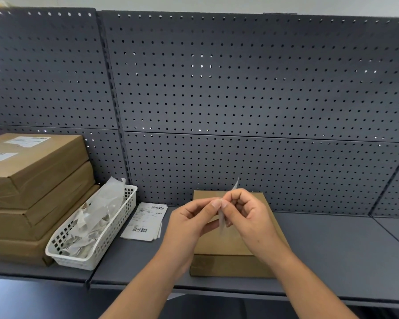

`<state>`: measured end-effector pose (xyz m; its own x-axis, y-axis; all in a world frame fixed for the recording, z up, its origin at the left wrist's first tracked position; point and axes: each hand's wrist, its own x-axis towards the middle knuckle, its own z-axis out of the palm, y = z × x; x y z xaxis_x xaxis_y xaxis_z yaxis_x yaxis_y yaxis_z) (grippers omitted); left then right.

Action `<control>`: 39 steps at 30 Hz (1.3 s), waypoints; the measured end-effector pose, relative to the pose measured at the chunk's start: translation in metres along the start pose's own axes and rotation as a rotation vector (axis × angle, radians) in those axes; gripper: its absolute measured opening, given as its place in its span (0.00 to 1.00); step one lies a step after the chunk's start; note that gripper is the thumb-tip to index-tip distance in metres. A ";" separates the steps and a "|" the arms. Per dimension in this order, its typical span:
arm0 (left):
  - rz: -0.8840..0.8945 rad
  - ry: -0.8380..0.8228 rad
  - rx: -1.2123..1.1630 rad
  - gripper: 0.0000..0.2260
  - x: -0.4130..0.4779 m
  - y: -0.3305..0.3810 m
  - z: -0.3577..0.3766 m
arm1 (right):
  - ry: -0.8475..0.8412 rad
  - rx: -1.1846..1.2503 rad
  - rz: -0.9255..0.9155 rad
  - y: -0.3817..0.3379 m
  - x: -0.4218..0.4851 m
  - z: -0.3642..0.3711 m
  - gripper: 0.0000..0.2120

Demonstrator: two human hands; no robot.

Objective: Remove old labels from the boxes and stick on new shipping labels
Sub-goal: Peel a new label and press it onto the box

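Observation:
A flat brown cardboard box [228,252] lies on the dark shelf [332,249] in front of me, its top bare of labels where it shows. Above it, my left hand [189,224] and my right hand [247,215] meet, thumbs and forefingers pinching a thin white label sheet [222,223] held edge-on; its top corner [236,184] sticks up behind my right fingers. A small stack of printed shipping labels [145,221] with barcodes lies on the shelf left of the box.
A white slotted basket [115,229] full of crumpled peeled paper stands left of the labels. Three brown boxes [32,192] are stacked at far left, the top one carrying two white labels. A grey pegboard wall [240,88] backs the shelf.

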<state>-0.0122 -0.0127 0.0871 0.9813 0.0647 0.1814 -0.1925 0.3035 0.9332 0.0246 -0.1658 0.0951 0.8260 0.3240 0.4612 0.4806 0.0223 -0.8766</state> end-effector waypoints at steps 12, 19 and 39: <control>-0.051 0.079 -0.025 0.09 0.001 -0.010 0.002 | 0.040 0.024 0.103 0.010 -0.007 0.006 0.05; -0.070 0.214 -0.091 0.11 0.005 -0.013 -0.002 | 0.339 0.206 0.185 0.021 -0.007 0.000 0.07; -0.107 0.158 0.031 0.20 -0.003 -0.017 0.009 | 0.222 0.026 0.237 0.030 -0.009 0.014 0.06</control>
<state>-0.0117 -0.0265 0.0736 0.9825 0.1833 0.0317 -0.0844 0.2874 0.9541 0.0278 -0.1551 0.0627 0.9595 0.1087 0.2600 0.2619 -0.0042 -0.9651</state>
